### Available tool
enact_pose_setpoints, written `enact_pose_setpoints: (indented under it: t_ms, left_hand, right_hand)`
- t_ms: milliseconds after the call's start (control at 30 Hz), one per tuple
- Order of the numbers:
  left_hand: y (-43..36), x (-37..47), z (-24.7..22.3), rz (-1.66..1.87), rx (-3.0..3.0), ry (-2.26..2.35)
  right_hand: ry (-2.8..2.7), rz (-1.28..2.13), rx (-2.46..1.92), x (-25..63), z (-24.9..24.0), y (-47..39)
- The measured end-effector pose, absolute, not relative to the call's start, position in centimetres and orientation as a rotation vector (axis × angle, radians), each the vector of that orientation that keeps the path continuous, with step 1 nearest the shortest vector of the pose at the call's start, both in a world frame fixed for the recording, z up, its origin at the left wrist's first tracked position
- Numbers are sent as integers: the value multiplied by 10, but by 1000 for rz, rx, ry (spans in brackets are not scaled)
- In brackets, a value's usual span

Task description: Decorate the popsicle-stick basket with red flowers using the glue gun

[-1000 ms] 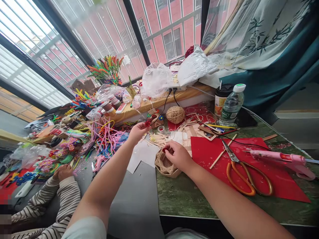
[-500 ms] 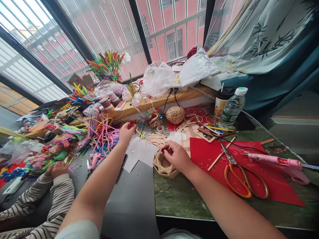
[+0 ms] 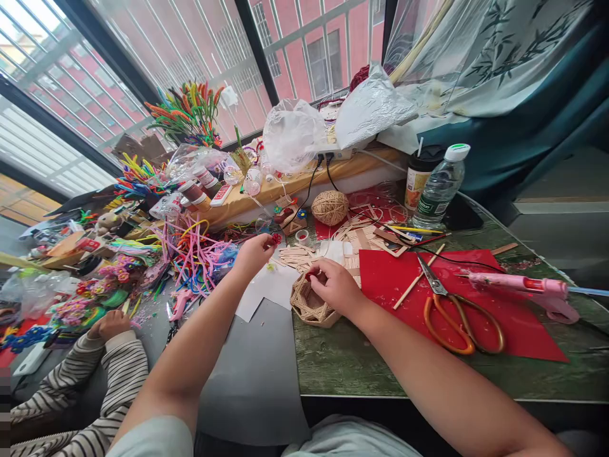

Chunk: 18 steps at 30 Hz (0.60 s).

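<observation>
My left hand (image 3: 255, 256) is closed in a pinch on a small red fuzzy piece (image 3: 276, 238), held above the white paper (image 3: 271, 285). My right hand (image 3: 334, 285) reaches over the rim of a twine-wrapped, many-sided basket (image 3: 304, 306). Its thumb and forefinger are pinched on a small dark red piece (image 3: 309, 277) whose kind I cannot make out. The hand hides the basket's right side. Behind the basket lie wooden craft sticks (image 3: 297, 256), a roll of tape (image 3: 302, 237) and a ball of twine (image 3: 330, 208).
Orange-handled scissors (image 3: 447, 311) and a pink glue gun (image 3: 523, 284) lie on red sheet (image 3: 390, 273) at right. A water bottle (image 3: 440, 190) and a cup (image 3: 419, 181) stand behind. Pipe cleaners (image 3: 190, 251) crowd the left, near another person's hands (image 3: 110, 324).
My left hand has moved right with the red fuzzy piece, closer to the tape roll. My right hand stays over the basket. The camera view has shifted slightly.
</observation>
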State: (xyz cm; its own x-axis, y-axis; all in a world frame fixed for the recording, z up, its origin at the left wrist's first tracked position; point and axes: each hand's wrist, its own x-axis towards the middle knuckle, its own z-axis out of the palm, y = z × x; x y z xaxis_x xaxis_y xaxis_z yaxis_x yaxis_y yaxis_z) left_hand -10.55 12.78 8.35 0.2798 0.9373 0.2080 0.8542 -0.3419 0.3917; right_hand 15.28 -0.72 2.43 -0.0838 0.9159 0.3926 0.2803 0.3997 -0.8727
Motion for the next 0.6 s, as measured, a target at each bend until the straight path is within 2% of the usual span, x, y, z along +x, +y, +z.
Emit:
enact_pose_setpoints:
  t_ms: [200,600]
  left_hand:
    - [120,-106,78,503,2389,1685]
    - [116,-138,83,637,2030,1707]
  right_hand:
    - [-1603,743,-1073,152,22,-7]
    - [-1609,776,-1083,154,24,-7]
